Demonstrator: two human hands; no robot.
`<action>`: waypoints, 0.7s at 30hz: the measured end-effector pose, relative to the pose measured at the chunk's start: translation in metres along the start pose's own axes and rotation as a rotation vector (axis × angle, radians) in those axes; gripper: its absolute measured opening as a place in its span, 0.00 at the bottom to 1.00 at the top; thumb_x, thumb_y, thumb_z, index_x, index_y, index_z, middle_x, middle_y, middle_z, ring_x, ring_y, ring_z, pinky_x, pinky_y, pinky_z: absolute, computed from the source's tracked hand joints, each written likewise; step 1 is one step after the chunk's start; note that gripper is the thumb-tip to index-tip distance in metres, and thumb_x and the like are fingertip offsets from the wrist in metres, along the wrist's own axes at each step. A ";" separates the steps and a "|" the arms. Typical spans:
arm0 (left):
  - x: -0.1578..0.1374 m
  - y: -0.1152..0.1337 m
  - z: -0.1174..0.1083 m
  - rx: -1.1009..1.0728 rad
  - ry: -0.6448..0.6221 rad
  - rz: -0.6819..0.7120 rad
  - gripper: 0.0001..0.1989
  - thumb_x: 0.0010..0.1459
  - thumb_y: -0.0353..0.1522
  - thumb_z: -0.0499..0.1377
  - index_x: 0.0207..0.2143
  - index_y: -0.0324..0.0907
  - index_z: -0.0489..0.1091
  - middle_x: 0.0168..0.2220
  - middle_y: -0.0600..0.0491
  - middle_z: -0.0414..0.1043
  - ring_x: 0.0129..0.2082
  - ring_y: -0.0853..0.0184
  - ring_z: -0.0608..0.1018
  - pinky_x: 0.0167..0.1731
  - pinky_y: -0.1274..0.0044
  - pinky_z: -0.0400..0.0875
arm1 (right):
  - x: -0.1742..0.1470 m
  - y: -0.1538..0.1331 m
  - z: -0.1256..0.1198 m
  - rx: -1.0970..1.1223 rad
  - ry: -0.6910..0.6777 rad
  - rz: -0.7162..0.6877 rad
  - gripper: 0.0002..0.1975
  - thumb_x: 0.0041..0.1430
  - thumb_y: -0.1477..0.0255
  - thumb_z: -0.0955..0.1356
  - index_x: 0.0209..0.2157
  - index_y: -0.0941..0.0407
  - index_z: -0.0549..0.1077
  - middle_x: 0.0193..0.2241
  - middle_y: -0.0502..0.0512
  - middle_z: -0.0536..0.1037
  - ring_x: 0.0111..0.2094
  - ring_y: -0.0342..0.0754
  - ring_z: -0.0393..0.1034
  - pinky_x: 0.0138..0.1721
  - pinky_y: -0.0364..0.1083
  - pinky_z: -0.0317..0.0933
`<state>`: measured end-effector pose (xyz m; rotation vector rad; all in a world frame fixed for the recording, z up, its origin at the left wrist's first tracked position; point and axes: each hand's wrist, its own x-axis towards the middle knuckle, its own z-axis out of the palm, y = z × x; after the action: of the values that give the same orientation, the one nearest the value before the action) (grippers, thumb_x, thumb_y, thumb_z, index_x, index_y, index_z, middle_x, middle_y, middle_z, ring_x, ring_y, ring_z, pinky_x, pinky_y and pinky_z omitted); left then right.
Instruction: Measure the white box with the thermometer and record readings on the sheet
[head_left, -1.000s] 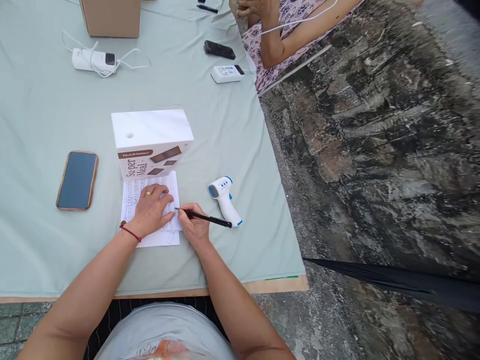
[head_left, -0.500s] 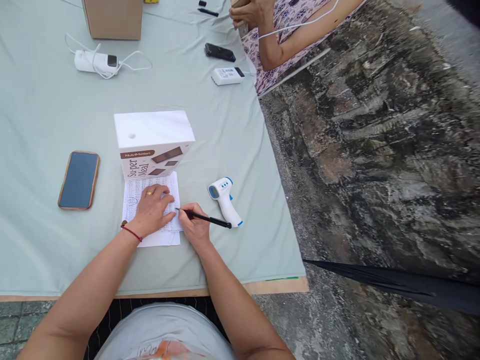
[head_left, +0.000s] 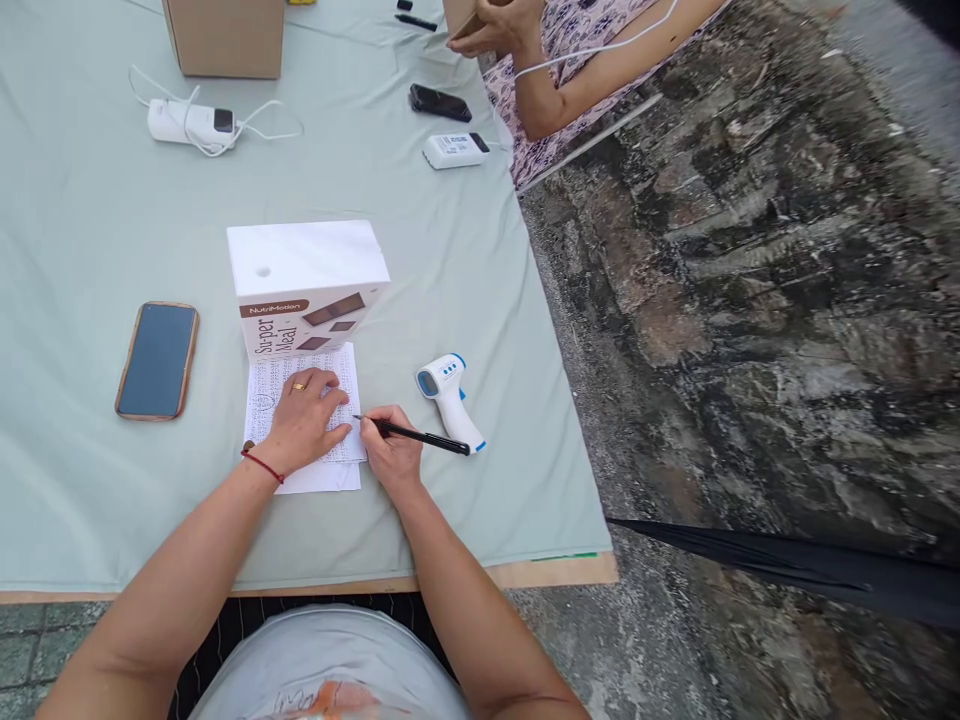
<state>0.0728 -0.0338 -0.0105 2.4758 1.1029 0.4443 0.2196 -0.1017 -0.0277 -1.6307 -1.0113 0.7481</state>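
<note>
My right hand (head_left: 394,450) grips a black pen (head_left: 427,437), its tip at the right edge of a printed sheet of paper (head_left: 260,408). Across that sheet my left hand (head_left: 306,420) lies with its fingers spread, holding nothing. Another white sheet (head_left: 322,480) sticks out beneath the printed one. Just behind the papers stands a white box (head_left: 300,310) marked NutriMotion. To the right of my right hand lies a white and blue infrared thermometer (head_left: 450,400), close to the pen's back end.
A smartphone (head_left: 157,360) lies at left. Farther back are a white device with a cable (head_left: 191,122), a cardboard box (head_left: 225,40), a black device (head_left: 440,103), a white device (head_left: 455,150) and a marker (head_left: 415,22). Another person's hand (head_left: 514,25) holds a brown box at the table edge.
My right hand and the pen have shifted slightly to the right. My left hand stays in place. The other person's hands and box have moved slightly left.
</note>
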 end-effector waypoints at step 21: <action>-0.001 0.000 0.000 0.001 -0.005 0.000 0.11 0.56 0.34 0.64 0.42 0.42 0.74 0.50 0.46 0.70 0.54 0.53 0.70 0.57 0.58 0.64 | 0.001 0.004 0.001 -0.030 -0.008 -0.038 0.04 0.48 0.69 0.65 0.23 0.53 0.68 0.19 0.44 0.68 0.21 0.42 0.59 0.25 0.44 0.57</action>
<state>0.0722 -0.0340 -0.0104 2.4764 1.1013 0.4372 0.2202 -0.1012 -0.0316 -1.6306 -1.0605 0.7173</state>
